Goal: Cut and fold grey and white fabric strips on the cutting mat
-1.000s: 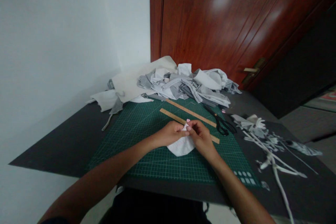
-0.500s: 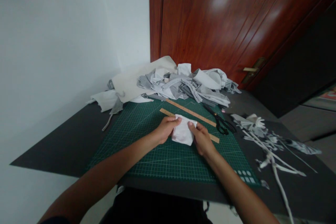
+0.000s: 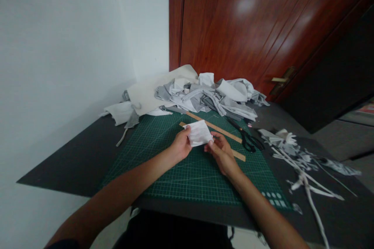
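A small white piece of fabric (image 3: 200,133), roughly square, is held up over the green cutting mat (image 3: 163,175). My left hand (image 3: 182,143) grips its left edge, thumb on top. At the lower right corner my right hand (image 3: 221,151) pinches it between thumb and fingers. Beneath and behind the fabric lie two wooden rulers, the farther ruler (image 3: 223,131) and the nearer ruler (image 3: 239,155), which is partly hidden by the fabric and my right hand. Black-handled scissors (image 3: 247,140) rest to the right of the rulers.
A heap of grey and white fabric (image 3: 204,95) lies at the back against the red-brown door (image 3: 228,27). A cream sheet (image 3: 146,95) leans near the wall. Fabric scraps and strips (image 3: 304,175) lie on the dark table (image 3: 67,159) at right.
The fabric has turned and risen slightly away from me. My left hand has shifted to its left edge, and my right hand from the top right corner to the lower right.
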`<move>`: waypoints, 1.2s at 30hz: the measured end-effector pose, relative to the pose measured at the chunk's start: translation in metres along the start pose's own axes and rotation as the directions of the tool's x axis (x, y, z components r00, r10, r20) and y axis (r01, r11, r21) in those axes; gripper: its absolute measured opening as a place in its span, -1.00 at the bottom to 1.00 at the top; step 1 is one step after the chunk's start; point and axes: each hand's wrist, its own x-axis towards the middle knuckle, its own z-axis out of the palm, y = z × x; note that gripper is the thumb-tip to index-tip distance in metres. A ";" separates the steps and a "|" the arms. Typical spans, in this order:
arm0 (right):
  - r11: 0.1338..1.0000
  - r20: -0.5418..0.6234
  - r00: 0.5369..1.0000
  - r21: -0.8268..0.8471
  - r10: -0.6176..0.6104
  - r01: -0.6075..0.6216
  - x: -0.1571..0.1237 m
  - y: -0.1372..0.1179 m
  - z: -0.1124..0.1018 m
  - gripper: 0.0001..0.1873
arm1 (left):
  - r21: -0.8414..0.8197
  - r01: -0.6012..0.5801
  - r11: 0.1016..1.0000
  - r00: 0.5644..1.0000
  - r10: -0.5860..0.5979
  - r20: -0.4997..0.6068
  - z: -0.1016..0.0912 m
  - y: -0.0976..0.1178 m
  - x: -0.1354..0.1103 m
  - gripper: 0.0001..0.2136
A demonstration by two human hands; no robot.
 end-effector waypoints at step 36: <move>0.996 -0.136 0.990 0.069 -0.043 0.053 0.004 0.013 -0.002 -0.71 | -0.042 -0.030 0.999 0.998 0.032 0.046 0.009 -0.014 -0.017 -0.71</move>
